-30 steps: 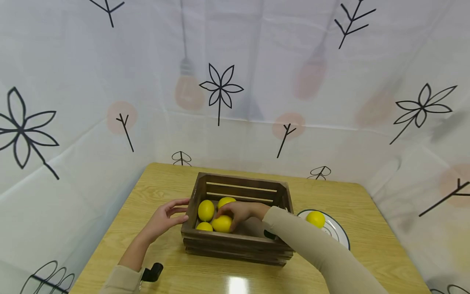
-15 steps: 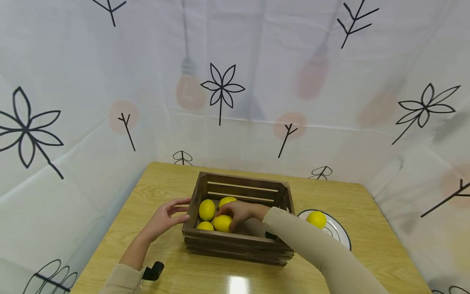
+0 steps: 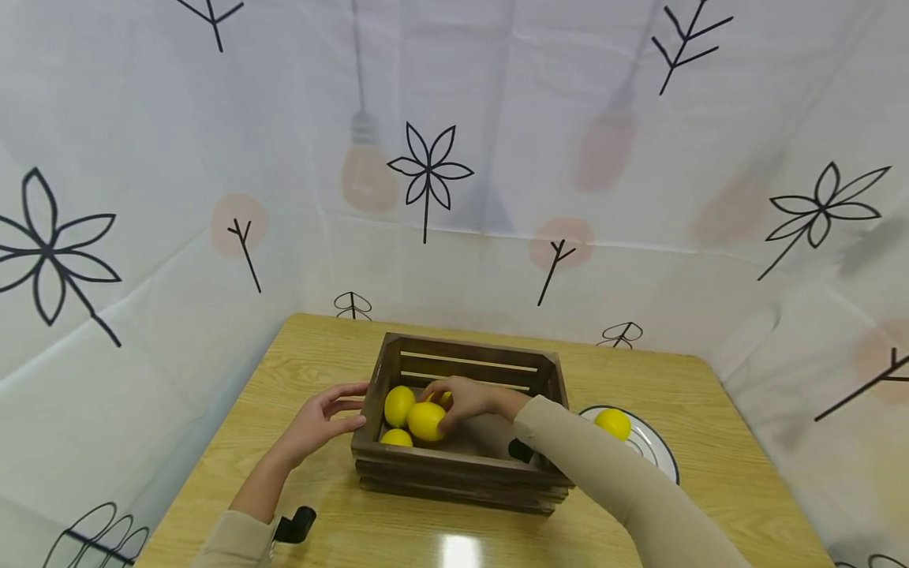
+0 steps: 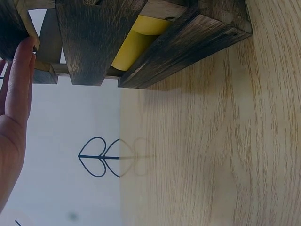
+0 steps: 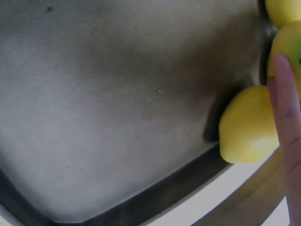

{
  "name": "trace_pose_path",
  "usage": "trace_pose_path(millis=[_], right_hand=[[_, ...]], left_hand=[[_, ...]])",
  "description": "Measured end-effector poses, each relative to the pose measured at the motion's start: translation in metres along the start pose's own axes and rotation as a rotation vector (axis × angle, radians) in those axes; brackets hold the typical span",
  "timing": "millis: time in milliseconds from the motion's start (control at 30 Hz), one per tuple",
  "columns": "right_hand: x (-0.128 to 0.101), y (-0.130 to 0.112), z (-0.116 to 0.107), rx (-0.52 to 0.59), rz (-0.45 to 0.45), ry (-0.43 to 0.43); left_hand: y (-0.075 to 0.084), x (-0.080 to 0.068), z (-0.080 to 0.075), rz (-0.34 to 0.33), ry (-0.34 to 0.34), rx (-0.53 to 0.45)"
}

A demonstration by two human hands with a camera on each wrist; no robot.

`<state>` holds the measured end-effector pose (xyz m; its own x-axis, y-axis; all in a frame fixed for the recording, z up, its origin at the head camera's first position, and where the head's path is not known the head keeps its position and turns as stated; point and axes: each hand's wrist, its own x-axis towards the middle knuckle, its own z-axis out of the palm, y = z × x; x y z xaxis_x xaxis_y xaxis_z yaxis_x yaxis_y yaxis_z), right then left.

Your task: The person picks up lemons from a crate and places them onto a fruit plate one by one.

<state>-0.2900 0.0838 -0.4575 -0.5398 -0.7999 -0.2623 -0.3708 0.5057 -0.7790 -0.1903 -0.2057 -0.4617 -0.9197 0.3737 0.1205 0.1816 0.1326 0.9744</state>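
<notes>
My right hand (image 3: 465, 398) reaches into the brown wooden slatted crate (image 3: 461, 469) and grips a yellow lemon (image 3: 426, 422) between thumb and fingers. Beside it in the left end of the crate lie an upright lemon (image 3: 400, 406) and a lower one (image 3: 396, 438). Another is mostly hidden behind the right hand. From the right wrist view, a finger lies along the gripped lemon (image 5: 284, 44), with another lemon (image 5: 249, 127) below it. My left hand (image 3: 323, 418) rests its relaxed fingers against the crate's left end; in the left wrist view they touch an upper slat.
Right of the crate stands a white plate (image 3: 663, 457) with a dark rim, bearing one lemon (image 3: 613, 424) and partly covered by the right sleeve. The wooden table (image 3: 327, 343) ends at a patterned white cloth (image 3: 490, 268) behind and at the sides.
The right hand has risen slightly with the gripped lemon, which has shifted up and a little left. My left hand stays at the crate's end.
</notes>
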Motion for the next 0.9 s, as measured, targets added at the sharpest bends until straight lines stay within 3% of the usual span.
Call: trace_pose_path(millis=[700, 900], right_hand=[[-0.019, -0.022, -0.028, 0.211, -0.100, 0.204], [-0.028, -0.030, -0.033, 0.276, -0.071, 0.261]], left_hand=[[0.001, 0.001, 0.002, -0.027, 0.013, 0.020], [0.002, -0.001, 0.003, -0.036, 0.026, 0.028]])
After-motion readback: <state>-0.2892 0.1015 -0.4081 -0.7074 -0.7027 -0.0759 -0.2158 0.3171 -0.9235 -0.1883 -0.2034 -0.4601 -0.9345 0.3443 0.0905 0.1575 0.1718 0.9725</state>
